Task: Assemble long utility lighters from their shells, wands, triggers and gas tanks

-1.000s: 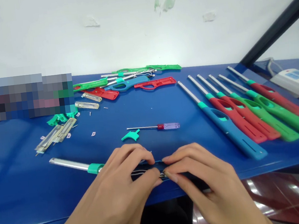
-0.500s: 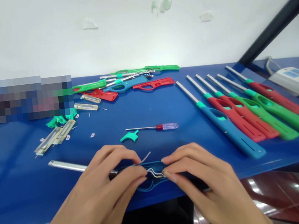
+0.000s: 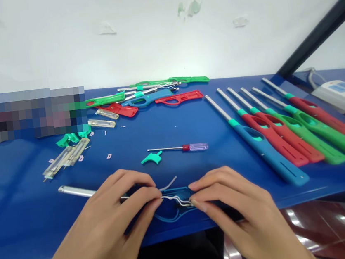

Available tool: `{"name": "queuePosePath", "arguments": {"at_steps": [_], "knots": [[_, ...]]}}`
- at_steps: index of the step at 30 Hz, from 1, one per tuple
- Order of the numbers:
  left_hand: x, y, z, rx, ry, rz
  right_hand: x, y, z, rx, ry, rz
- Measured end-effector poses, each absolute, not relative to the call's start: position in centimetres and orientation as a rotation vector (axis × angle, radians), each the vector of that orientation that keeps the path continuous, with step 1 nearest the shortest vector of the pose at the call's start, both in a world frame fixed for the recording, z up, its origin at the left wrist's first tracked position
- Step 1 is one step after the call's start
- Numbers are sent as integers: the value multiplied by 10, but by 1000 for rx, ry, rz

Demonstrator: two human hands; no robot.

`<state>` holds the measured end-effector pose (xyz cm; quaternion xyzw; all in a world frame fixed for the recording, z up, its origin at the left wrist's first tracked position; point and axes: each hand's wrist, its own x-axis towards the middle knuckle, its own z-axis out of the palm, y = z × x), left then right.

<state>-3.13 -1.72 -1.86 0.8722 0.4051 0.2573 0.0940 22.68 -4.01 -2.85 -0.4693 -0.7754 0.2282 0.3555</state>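
Near the table's front edge lies an open blue lighter shell half (image 3: 168, 218), with a silver metal tube (image 3: 76, 191) reaching out to the left. Two white wires (image 3: 177, 199) run across the shell. My left hand (image 3: 122, 214) pinches them between thumb and fingers. At their right end, my right hand (image 3: 233, 201) has thumb and fingertips closed on the wire ends, over the shell's right part. What else sits under those fingertips is hidden. A thin clear tube (image 3: 170, 183) sticks up beside my left fingers. Beyond the hands lies a teal trigger (image 3: 152, 158).
A screwdriver (image 3: 193, 147) lies behind the trigger. Finished-looking lighters (image 3: 268, 151) stand in a row at right. Shell halves (image 3: 179, 98), clear fuel tanks (image 3: 66, 158) and teal triggers (image 3: 70, 138) lie at back and left. A power strip (image 3: 342, 89) is at far right.
My left hand has slid slightly left along the white wires, so a longer, straighter stretch of them shows. My right hand stays at the wire ends. The whole view has shifted slightly.
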Motion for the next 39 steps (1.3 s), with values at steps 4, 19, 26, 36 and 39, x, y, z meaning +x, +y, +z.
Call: {"name": "queuePosePath", "arguments": {"at_steps": [4,19,26,36,39], "knots": [[-27,-19,-19,2571,1222,748,227,-40,-28,-1203,-2013,588],[-25,-20,-23,2626,1201,755,219,-37,-22,-1274,-2048,512],[-24,-25,-28,2718,1157,712,203,-35,-21,-1399,-2079,386],[-22,-24,-24,2464,1202,844,200,-35,-21,-1388,-2039,392],[-21,-24,-22,2452,1230,831,201,-35,-24,-1357,-2024,390]]}}
